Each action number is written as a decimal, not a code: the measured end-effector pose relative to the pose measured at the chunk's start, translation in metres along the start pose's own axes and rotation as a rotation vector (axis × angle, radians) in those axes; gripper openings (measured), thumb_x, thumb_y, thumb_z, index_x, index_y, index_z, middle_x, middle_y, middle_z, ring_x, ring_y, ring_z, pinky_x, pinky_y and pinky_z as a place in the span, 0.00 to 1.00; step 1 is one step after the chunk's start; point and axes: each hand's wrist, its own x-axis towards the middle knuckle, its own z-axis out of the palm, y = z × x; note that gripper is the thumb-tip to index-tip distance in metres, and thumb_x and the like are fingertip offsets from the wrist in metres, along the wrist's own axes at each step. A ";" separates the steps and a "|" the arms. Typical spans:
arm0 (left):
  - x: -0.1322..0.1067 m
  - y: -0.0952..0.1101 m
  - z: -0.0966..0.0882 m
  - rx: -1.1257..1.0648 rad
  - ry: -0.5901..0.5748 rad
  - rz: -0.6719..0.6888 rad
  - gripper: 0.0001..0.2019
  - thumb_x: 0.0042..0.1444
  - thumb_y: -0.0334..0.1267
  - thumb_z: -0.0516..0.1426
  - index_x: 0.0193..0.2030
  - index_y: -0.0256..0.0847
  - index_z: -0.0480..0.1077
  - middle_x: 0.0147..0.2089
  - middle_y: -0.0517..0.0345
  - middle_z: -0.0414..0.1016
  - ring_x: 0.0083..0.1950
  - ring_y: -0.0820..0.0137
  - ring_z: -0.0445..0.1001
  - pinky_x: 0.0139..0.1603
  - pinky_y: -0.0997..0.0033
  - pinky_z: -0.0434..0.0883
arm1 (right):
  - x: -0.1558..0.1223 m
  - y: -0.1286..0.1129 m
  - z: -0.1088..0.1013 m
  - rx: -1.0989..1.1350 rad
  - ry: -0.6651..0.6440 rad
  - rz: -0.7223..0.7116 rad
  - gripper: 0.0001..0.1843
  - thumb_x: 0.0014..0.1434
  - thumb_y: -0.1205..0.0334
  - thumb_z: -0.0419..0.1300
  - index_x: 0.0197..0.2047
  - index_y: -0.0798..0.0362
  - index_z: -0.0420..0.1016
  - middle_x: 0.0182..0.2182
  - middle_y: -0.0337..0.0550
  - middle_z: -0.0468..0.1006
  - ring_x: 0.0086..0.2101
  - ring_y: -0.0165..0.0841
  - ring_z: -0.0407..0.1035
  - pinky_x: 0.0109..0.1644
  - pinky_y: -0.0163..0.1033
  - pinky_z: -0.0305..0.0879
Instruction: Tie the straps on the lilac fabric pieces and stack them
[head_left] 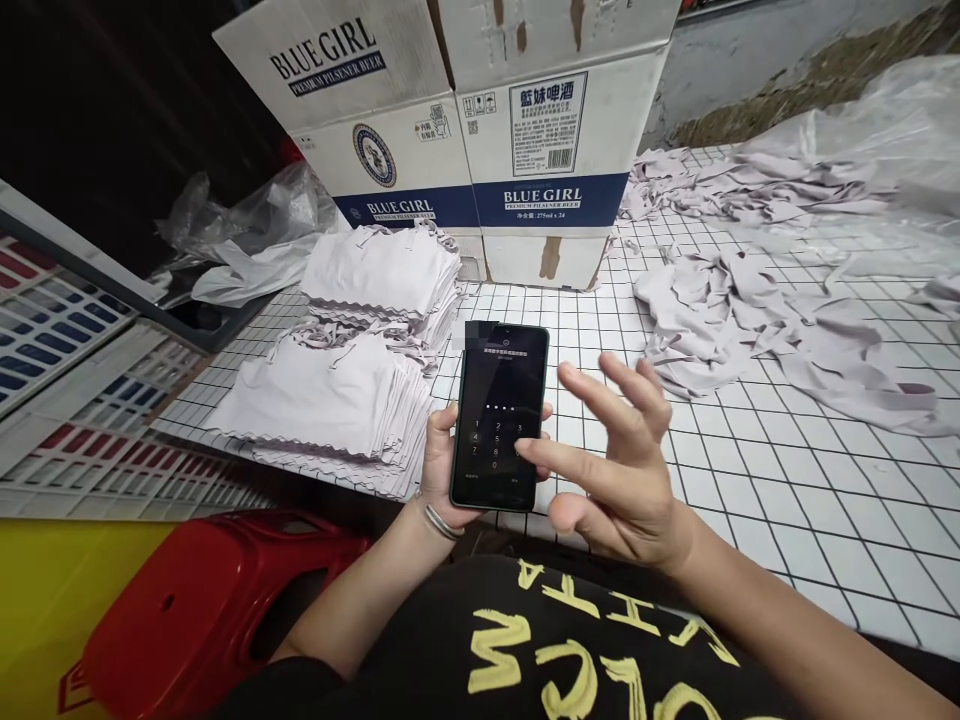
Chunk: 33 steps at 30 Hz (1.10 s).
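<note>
A dark smartphone (498,400) stands tilted toward me in my left hand (441,462), whose fingers wrap round its lower part from behind. Its screen shows a number keypad with a row of dots above it. My right hand (619,460) is spread open, with the index fingertip at the right side of the keypad; whether it presses the glass I cannot tell. Left of the phone lie two stacks of pale lilac cut fabric pieces, a nearer stack (315,400) and a farther stack (379,268), both with wavy edges.
Behind the phone, a Blue Girl beer carton (540,130) rises from the white grid-patterned table (780,490). Loose fabric pieces (720,320) and clear plastic sheeting (892,170) lie to the right. A red plastic stool (187,600) and slatted crates (90,440) are at the left.
</note>
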 end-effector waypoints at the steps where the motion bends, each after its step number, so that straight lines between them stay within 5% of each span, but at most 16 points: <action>1: 0.000 0.000 0.001 0.005 -0.002 0.007 0.31 0.56 0.56 0.51 0.57 0.33 0.70 0.56 0.40 0.73 0.55 0.50 0.72 0.55 0.50 0.67 | -0.001 0.001 -0.003 -0.014 0.015 0.013 0.20 0.58 0.37 0.56 0.47 0.37 0.77 0.64 0.36 0.60 0.64 0.51 0.49 0.67 0.64 0.38; 21: 0.002 0.001 -0.002 0.017 0.000 0.015 0.32 0.56 0.57 0.50 0.57 0.32 0.70 0.56 0.39 0.73 0.54 0.51 0.73 0.54 0.51 0.68 | -0.002 0.010 -0.004 -0.010 0.054 0.000 0.16 0.63 0.44 0.54 0.45 0.39 0.78 0.62 0.36 0.64 0.63 0.50 0.51 0.66 0.64 0.38; 30: 0.001 0.001 -0.003 -0.014 0.030 0.010 0.28 0.54 0.55 0.53 0.52 0.34 0.73 0.46 0.46 0.79 0.53 0.54 0.74 0.57 0.55 0.66 | -0.010 -0.003 0.014 0.049 -0.200 -0.122 0.22 0.55 0.36 0.59 0.45 0.39 0.79 0.63 0.39 0.64 0.65 0.50 0.47 0.67 0.64 0.32; 33: 0.000 0.001 -0.004 -0.024 0.013 0.003 0.28 0.53 0.54 0.54 0.52 0.35 0.73 0.48 0.45 0.78 0.54 0.53 0.73 0.58 0.54 0.65 | -0.007 -0.004 0.013 0.061 -0.192 -0.113 0.23 0.55 0.35 0.58 0.45 0.40 0.79 0.64 0.40 0.62 0.66 0.50 0.47 0.67 0.64 0.33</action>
